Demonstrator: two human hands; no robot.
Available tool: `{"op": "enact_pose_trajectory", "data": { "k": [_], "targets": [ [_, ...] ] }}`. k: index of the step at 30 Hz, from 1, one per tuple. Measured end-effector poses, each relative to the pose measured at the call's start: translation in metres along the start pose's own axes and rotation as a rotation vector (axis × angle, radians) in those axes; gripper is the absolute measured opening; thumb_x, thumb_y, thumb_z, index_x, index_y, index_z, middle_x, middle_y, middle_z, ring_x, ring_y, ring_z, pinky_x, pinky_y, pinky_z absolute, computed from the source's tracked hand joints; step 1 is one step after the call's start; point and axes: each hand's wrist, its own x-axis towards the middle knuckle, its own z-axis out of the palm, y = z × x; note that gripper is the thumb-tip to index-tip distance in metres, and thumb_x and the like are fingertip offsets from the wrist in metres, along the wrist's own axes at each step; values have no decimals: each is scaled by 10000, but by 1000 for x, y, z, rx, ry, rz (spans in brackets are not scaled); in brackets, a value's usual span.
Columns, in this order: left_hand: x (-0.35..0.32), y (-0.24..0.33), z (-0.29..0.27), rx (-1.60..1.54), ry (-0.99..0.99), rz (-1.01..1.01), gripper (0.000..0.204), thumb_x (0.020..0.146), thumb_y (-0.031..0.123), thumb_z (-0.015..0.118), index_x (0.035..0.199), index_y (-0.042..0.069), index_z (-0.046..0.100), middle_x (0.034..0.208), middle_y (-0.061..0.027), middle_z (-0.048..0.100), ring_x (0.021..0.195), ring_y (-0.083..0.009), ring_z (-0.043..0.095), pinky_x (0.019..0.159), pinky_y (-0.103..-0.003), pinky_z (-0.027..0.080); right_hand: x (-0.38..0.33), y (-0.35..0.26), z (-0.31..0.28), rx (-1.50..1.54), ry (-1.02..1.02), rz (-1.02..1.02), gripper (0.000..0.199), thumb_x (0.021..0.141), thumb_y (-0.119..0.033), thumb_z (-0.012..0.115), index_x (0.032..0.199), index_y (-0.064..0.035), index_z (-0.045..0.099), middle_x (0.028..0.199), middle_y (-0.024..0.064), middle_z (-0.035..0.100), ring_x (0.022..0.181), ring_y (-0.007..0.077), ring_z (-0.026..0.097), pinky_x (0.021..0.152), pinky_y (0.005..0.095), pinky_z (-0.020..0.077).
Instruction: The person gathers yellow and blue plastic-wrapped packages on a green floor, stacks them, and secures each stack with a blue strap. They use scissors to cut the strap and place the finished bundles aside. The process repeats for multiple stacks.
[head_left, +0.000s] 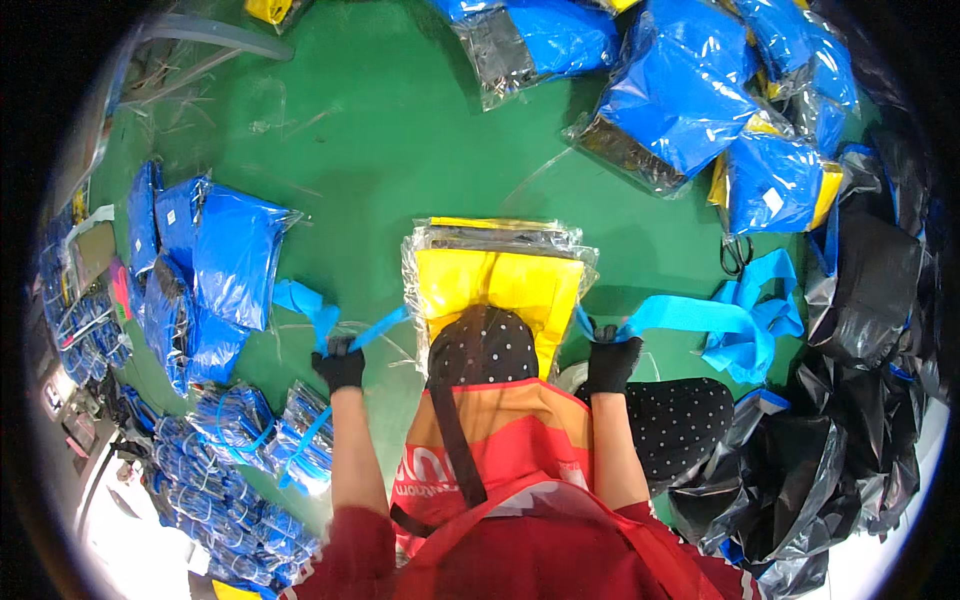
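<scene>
Tied bundles (pixel 205 490): blue, heaped at 8 o'clock.
Blue packs (pixel 235 250): plastic-wrapped, grouped at 9 o'clock on a green floor (pixel 380 130).
Left hand (pixel 341 368): black-gloved, at 8 o'clock, fingers curled tight around a light-blue strap (pixel 385 322) that runs to the stack's left edge.
Yellow stack (pixel 500 272): plastic-bagged pieces mid-dial, a dotted knee (pixel 483 345) over the 6 o'clock side; whether the strap lengths join there is hidden.
Right hand (pixel 612 366): black-gloved, at 4 o'clock, fingers closed on a matching strap length (pixel 690 312), its slack folded at 3 o'clock.
Blue-and-yellow packs (pixel 680 90): bagged, 12 to 2 o'clock.
Black bags (pixel 790 465): crumpled, 4 o'clock.
</scene>
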Motion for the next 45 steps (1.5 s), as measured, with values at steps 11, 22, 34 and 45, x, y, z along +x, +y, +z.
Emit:
{"op": "enact_pose_trajectory", "data": {
  "k": [11, 22, 34, 45],
  "targets": [
    [-220, -207, 301, 2045, -1493, 564, 311, 850, 226, 468, 1112, 114, 592, 1195, -124, 541, 1224, -276, 402, 1042, -513, 271, -165, 9, 143, -825, -644, 109, 344, 846, -335, 571, 1077, -81, 555, 1006, 67, 589, 877, 211, 559, 799, 365, 428],
    [-149, -216, 278, 1747, -923, 430, 362, 786, 371, 615, 922, 36, 591, 789, -174, 601, 760, -341, 586, 668, -420, 452, -108, 27, 113, 301, -651, 451, 334, 916, -282, 446, 1107, -23, 536, 1009, 95, 615, 946, 218, 555, 856, 327, 441],
    [-212, -153, 256, 2670, -1159, -93, 495, 880, 487, 423, 728, 77, 656, 585, -141, 586, 568, -308, 604, 538, -419, 470, -82, -312, -26, -1587, -98, -398, 426, 847, -262, 588, 1194, -37, 485, 1064, 82, 579, 910, 192, 543, 791, 353, 480],
    [-215, -157, 235, 2487, -1097, 311, 292, 850, 377, 542, 766, 117, 643, 522, -116, 554, 465, -290, 563, 464, -407, 445, -168, -344, -58, -2062, 149, -302, 359, 863, -361, 520, 926, -19, 609, 859, 133, 647, 713, 233, 592, 657, 370, 495]
  ]
}}
